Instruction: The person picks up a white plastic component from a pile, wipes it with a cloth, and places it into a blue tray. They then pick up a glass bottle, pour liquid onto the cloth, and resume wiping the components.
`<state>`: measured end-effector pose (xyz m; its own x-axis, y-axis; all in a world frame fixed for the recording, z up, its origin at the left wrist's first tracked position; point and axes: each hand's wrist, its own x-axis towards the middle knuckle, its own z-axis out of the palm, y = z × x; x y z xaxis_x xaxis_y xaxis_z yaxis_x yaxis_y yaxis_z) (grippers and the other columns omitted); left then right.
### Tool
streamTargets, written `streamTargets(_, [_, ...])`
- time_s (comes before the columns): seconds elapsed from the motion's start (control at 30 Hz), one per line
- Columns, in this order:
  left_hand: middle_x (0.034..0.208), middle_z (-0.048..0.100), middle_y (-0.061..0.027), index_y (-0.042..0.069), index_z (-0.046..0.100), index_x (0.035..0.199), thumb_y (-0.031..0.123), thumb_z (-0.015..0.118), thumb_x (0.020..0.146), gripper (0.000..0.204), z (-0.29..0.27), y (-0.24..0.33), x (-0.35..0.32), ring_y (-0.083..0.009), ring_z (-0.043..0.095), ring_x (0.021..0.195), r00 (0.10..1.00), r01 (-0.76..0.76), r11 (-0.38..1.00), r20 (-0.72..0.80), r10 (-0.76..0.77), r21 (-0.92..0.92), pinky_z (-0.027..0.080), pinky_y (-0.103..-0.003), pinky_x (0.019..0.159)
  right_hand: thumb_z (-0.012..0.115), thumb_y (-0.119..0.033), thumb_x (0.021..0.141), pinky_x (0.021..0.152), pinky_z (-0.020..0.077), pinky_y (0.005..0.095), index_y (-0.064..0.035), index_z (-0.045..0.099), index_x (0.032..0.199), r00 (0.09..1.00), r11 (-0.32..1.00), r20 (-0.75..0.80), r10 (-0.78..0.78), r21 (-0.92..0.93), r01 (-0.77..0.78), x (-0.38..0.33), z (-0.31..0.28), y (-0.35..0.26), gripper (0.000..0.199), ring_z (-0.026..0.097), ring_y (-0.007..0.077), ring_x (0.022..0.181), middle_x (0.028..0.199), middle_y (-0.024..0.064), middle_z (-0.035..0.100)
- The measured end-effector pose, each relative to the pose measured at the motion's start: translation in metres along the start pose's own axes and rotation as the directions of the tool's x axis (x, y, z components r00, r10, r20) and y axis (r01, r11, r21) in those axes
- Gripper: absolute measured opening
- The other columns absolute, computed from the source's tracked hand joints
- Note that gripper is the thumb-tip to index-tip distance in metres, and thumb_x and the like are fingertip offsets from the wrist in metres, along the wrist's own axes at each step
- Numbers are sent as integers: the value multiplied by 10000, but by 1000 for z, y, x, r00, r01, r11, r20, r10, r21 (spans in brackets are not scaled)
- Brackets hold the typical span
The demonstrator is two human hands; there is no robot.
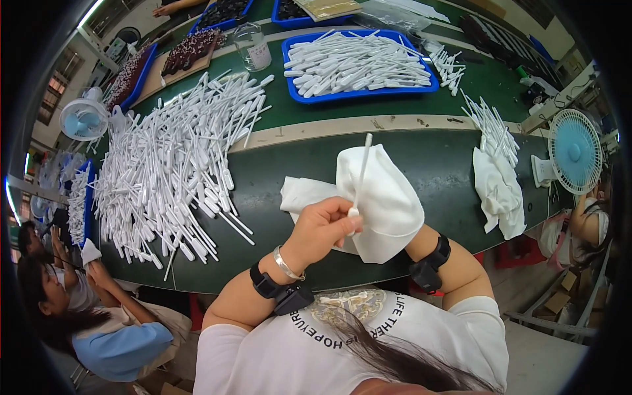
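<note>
Your left hand pinched the thin white plastic pipette upright at its bulb, near the table's near edge. Your right hand, fingers hidden, held the white cloth behind it.

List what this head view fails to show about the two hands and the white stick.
- Right hand: hidden under the white cloth; only the wrist with its black band shows.
- Thin white plastic stick: lower end buried in the left hand.
- Left fingers: tips curled out of sight.
</note>
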<state>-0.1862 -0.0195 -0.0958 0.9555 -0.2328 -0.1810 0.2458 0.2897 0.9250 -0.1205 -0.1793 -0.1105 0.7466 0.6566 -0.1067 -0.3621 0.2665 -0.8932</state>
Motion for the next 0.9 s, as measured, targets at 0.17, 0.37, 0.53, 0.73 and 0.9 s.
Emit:
streamTargets(0.17, [687,609,-49,8,576,849,100,585,776,118,-7,-11,11,-63,513,533,983,-29,961,-166,77,274,410,-195,478,626,-138,757,779,438,288,-50,481,1088,999,987,-48,9,-158,-16,7,3,14,372,501,154,935,1001,69,529])
streamTargets(0.37, [678,597,-92,1,588,851,50,612,713,148,5,-18,13,-139,550,515,863,-251,521,-55,503,816,439,-247,499,621,-160,756,742,454,308,-53,500,1006,829,220,225,-513,-899,380,15,-19,12,297,525,171,879,935,74,538])
streamTargets(0.53, [687,587,-104,12,592,833,39,628,683,156,5,-20,9,-188,554,520,814,-317,444,0,581,838,443,-255,500,566,-209,787,794,411,311,-56,473,1003,886,804,-98,-454,-475,359,14,-19,-4,281,506,192,858,907,72,522])
streamTargets(0.73, [688,567,-89,44,576,811,49,635,665,158,-1,-24,12,-245,549,537,720,-370,317,54,691,873,442,-297,488,558,-267,811,731,465,316,-62,478,1001,846,471,121,-520,-785,402,22,-8,19,291,543,155,821,901,73,542])
streamTargets(0.9, [674,547,-73,61,567,787,55,644,644,162,0,-13,9,-246,543,546,693,-362,193,125,710,912,434,-306,480,566,-145,814,739,473,294,-67,452,1038,891,809,17,-453,-411,419,19,-42,10,263,544,137,812,914,53,541])
